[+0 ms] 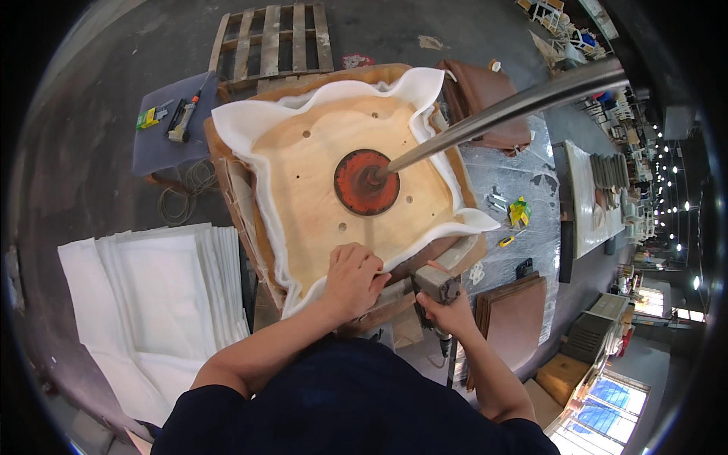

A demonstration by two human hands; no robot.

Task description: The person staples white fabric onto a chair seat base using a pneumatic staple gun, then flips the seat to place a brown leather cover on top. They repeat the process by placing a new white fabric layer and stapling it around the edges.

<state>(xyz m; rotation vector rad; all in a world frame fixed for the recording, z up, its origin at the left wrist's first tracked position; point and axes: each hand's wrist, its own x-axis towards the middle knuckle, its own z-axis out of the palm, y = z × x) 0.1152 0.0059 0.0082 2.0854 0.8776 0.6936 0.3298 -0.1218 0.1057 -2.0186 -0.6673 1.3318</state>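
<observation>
A plywood panel [303, 208] lies in front of me with white padding [262, 163] wrapped up around its edges. Pressing on its middle is a red round disc [353, 199] at the end of a metal rod [493, 114]. My left hand [353, 282] is at the panel's near edge, its fingers curled over the padding there. In my right hand [453, 311] is a grey staple gun [437, 283], held just right of the near edge, with its hose fitting hanging below. The gun's tip is not clearly seen.
White padding sheets [163, 292] are stacked at the left. A blue seat [163, 140] holds another air tool [180, 125]. To the right, a plastic-covered table [485, 178] carries brown covers [516, 311] and a yellow packet [519, 212]. A wooden pallet [271, 42] lies beyond.
</observation>
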